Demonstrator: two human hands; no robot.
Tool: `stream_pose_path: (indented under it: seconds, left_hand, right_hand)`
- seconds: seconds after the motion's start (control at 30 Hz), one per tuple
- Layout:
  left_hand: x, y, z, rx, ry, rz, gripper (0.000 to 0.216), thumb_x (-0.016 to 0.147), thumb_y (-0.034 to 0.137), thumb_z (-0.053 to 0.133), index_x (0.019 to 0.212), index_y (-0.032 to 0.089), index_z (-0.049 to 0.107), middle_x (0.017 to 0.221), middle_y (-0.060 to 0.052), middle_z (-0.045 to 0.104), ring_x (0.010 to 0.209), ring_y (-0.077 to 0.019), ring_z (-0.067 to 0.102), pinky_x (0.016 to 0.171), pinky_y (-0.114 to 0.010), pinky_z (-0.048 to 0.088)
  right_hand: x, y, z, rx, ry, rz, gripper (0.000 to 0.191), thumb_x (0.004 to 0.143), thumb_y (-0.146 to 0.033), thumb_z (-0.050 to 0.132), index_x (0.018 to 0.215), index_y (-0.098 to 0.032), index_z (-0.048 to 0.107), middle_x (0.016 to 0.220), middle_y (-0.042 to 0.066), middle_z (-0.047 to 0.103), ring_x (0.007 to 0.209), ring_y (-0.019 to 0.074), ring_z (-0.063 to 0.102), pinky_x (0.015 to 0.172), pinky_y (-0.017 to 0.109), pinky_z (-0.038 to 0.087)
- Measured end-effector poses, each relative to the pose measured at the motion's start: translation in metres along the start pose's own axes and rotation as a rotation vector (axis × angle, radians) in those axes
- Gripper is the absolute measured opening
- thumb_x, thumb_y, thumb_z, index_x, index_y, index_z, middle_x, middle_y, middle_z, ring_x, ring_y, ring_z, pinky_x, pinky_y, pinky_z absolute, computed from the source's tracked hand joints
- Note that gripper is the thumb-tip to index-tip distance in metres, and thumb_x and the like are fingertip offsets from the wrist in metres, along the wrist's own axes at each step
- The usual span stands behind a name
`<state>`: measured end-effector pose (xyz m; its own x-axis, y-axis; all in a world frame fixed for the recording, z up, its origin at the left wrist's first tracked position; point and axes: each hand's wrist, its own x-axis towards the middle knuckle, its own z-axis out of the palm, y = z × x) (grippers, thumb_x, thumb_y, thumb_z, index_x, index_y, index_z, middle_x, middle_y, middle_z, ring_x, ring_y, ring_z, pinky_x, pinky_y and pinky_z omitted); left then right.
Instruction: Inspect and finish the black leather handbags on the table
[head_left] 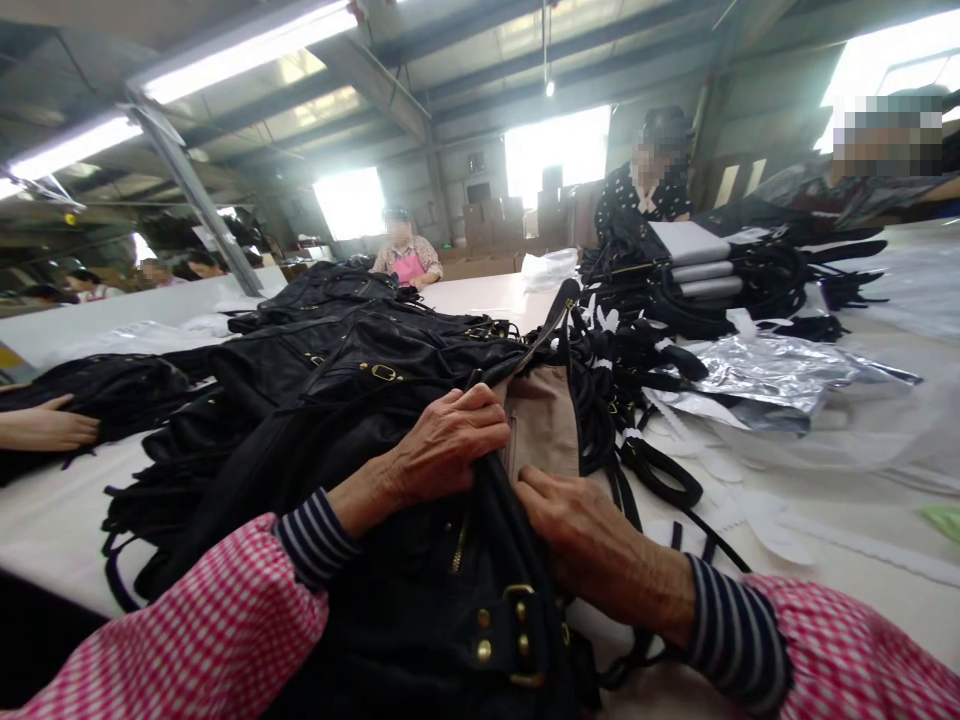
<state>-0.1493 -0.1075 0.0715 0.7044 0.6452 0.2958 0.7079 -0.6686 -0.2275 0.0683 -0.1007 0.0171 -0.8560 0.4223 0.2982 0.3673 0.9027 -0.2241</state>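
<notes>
In front of me lies a black leather handbag with brass buckles, studs and a zip. Its mouth is spread, and the beige lining with an inner zip shows. My left hand is closed on the bag's upper edge. Across the opening, my right hand has its fingers curled over the edge nearer to it; the fingertips are partly hidden inside. More black bags are heaped just beyond my left hand.
Coiled black straps and crumpled silvery plastic lie to the right on the white table. Behind them is a stack of black bags. Another person's hand rests by bags at the left. Several people sit farther off.
</notes>
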Motion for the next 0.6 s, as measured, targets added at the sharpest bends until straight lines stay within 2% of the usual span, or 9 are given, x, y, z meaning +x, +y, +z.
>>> stream_pose_path:
  seconds: [0.13, 0.23, 0.4, 0.5, 0.6]
  left_hand:
    - [0.008, 0.003, -0.017, -0.005, -0.204, 0.039, 0.031, 0.08, 0.007, 0.062, 0.105, 0.025, 0.066, 0.108, -0.002, 0.065, 0.109, -0.0236, 0.048, 0.088, -0.038, 0.04]
    - [0.013, 0.004, -0.029, 0.036, -0.29, 0.084, 0.03, 0.079, 0.007, 0.064, 0.101, 0.026, 0.066, 0.11, -0.003, 0.064, 0.112, -0.0246, 0.047, 0.086, -0.039, 0.039]
    - [0.015, 0.005, -0.039, 0.102, -0.337, 0.132, 0.029, 0.078, 0.007, 0.064, 0.102, 0.023, 0.062, 0.114, -0.005, 0.064, 0.116, -0.0264, 0.047, 0.086, -0.04, 0.04]
    - [0.016, 0.005, -0.042, 0.098, -0.341, 0.128, 0.021, 0.08, 0.009, 0.062, 0.097, 0.023, 0.06, 0.113, -0.004, 0.065, 0.114, -0.0261, 0.048, 0.087, -0.039, 0.041]
    - [0.018, 0.006, -0.044, 0.087, -0.341, 0.15, 0.021, 0.08, 0.007, 0.061, 0.094, 0.023, 0.059, 0.108, -0.004, 0.068, 0.115, -0.0256, 0.049, 0.086, -0.038, 0.041]
  right_hand:
    - [-0.007, 0.003, 0.014, 0.119, 0.123, 0.058, 0.012, 0.083, -0.007, 0.057, 0.086, -0.017, 0.053, 0.088, 0.004, 0.061, 0.073, 0.0165, 0.058, 0.061, 0.027, 0.038]
    - [-0.007, 0.007, 0.015, 0.089, 0.221, -0.041, 0.012, 0.084, -0.006, 0.053, 0.084, -0.018, 0.052, 0.085, 0.004, 0.059, 0.071, 0.0167, 0.055, 0.06, 0.028, 0.037]
    - [-0.009, 0.001, 0.005, -0.06, 0.38, -0.207, 0.024, 0.097, -0.007, 0.041, 0.08, -0.018, 0.055, 0.082, 0.006, 0.057, 0.069, 0.0184, 0.048, 0.057, 0.031, 0.035]
    - [-0.007, -0.001, 0.001, -0.022, 0.358, -0.203, 0.022, 0.095, -0.006, 0.043, 0.081, -0.016, 0.057, 0.084, 0.007, 0.058, 0.07, 0.0183, 0.049, 0.057, 0.03, 0.036]
    - [-0.004, 0.005, -0.002, 0.257, 0.3, -0.063, 0.015, 0.089, -0.006, 0.051, 0.084, -0.015, 0.061, 0.086, 0.005, 0.062, 0.073, 0.0162, 0.056, 0.063, 0.027, 0.043]
